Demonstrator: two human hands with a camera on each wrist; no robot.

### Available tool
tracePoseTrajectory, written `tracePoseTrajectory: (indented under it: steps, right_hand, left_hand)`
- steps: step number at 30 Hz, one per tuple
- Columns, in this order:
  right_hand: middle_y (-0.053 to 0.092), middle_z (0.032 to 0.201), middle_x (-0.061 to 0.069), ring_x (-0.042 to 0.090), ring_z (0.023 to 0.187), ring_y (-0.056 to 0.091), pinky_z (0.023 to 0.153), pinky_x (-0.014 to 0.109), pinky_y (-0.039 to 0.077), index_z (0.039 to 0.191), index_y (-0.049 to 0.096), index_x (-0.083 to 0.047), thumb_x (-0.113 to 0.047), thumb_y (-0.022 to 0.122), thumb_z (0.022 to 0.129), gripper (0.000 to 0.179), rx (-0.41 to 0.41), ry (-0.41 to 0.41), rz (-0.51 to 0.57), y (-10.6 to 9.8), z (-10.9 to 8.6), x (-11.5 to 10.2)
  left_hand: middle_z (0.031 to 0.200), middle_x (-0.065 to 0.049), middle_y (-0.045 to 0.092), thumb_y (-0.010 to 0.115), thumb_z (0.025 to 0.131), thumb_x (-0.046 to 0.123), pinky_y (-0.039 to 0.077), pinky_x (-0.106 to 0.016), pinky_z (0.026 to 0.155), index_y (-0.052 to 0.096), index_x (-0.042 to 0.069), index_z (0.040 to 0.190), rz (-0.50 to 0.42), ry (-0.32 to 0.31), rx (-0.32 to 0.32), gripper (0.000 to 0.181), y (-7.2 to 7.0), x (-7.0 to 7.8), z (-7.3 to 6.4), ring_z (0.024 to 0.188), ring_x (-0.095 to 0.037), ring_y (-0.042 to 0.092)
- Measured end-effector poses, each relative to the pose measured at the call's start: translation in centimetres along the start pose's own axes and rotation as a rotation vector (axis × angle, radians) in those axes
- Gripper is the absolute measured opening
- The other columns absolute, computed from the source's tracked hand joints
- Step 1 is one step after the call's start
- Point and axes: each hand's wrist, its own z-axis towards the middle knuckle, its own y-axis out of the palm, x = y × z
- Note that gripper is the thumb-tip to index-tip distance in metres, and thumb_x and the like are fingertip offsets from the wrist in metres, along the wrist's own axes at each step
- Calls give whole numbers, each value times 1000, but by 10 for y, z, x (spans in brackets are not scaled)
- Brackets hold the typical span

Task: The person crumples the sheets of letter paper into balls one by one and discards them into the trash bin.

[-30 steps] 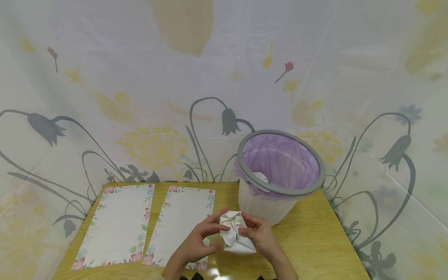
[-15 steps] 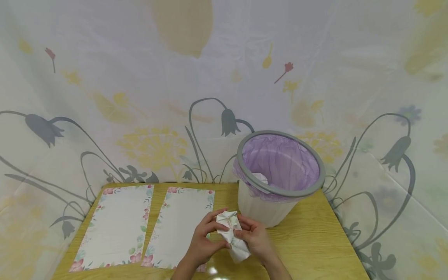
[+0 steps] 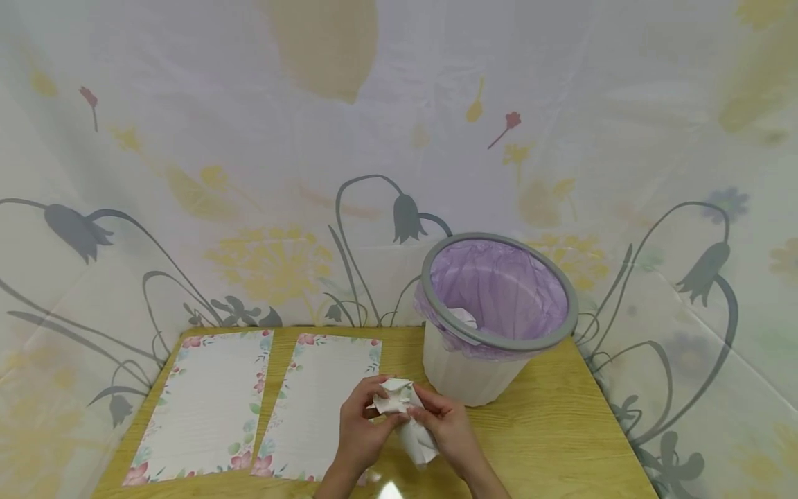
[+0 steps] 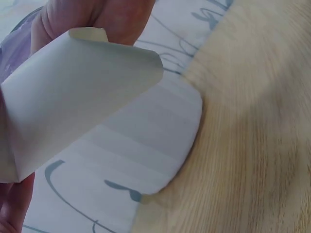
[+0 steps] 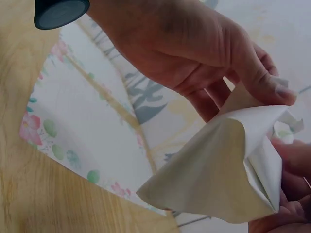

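The left hand (image 3: 364, 426) and the right hand (image 3: 451, 426) both grip one crumpled white paper (image 3: 414, 438) between them. The left hand pinches its left, far end, thumb on the near side; the right hand clasps its right side, thumb pressed on the upper face. The paper is bunched and creased at the far end, and a smoother folded part slants out toward the near right. It is above the near part of the table (image 3: 548, 416), nearer than the bin (image 3: 467, 378) and to the right of the sheets.

The bin stands upright on the right, toward the far side, white with a grey rim (image 3: 564, 312) and a purple bag (image 3: 505, 284) lining it. A piece of white paper (image 3: 463, 317) shows inside, against the near left wall. On the left, two flower-bordered sheets lie flat side by side: the left sheet (image 3: 206, 409) and the right sheet (image 3: 318, 402), its near right part behind the left hand. A flower-printed cloth (image 3: 280, 138) hangs behind.
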Motion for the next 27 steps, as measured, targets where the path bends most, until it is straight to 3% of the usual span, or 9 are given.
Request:
tracePoseTrajectory:
  steps: [3, 6, 10, 13, 16, 22, 27]
  right_hand:
    - [46, 141, 33, 15, 117, 58, 88, 25, 52, 142, 43, 12, -2, 61, 97, 50, -100, -38, -10, -3, -2, -2]
    - [42, 141, 39, 16, 110, 62, 82, 27, 56, 147, 35, 13, 1, 61, 95, 59, -224, -86, -8, -6, -5, -2]
    - [44, 137, 39, 19, 99, 65, 75, 34, 59, 153, 29, 5, -4, 74, 89, 78, -321, -132, -67, -4, -8, -1]
    - [44, 139, 36, 19, 98, 63, 75, 36, 59, 155, 28, 0, -6, 81, 83, 90, -349, -174, -139, -1, -8, -2]
    - [40, 143, 34, 20, 101, 61, 77, 36, 58, 155, 27, 0, -5, 82, 81, 93, -377, -219, -176, -1, -8, -3]
    - [28, 153, 34, 24, 125, 52, 93, 34, 52, 156, 27, -1, -9, 81, 82, 92, -441, -279, -211, -8, -8, -8]
    - [28, 156, 28, 23, 141, 34, 109, 31, 37, 153, 33, 2, -7, 82, 79, 89, -413, -348, -214, -11, -12, -8]
  left_hand:
    - [112, -23, 66, 84, 67, -13, 58, -28, 57, 59, -5, 109, 6, -82, 41, 49, 1, 2, 0, 84, -23, 70]
    - [108, -26, 66, 82, 69, -15, 57, -26, 56, 61, -9, 121, 19, -104, 79, 57, 0, 3, 0, 84, -19, 69]
    - [101, -25, 67, 79, 72, -16, 54, -23, 51, 67, -7, 114, 33, -47, 100, 44, -2, -1, 4, 82, -12, 66]
    - [97, -22, 68, 79, 73, -15, 50, -21, 45, 71, -2, 105, 55, -9, 105, 36, -5, -2, 7, 77, -9, 63]
    - [94, -20, 69, 79, 72, -15, 49, -21, 44, 72, -1, 99, 46, -14, 112, 31, -8, -2, 8, 77, -8, 65]
    - [90, -24, 68, 78, 73, -17, 54, -21, 54, 71, -7, 94, -29, -58, 109, 24, -10, -7, 11, 81, -10, 68]
    - [91, -23, 69, 76, 74, -18, 56, -23, 62, 71, -8, 95, -54, -131, 159, 23, -11, -25, 10, 81, -10, 68]
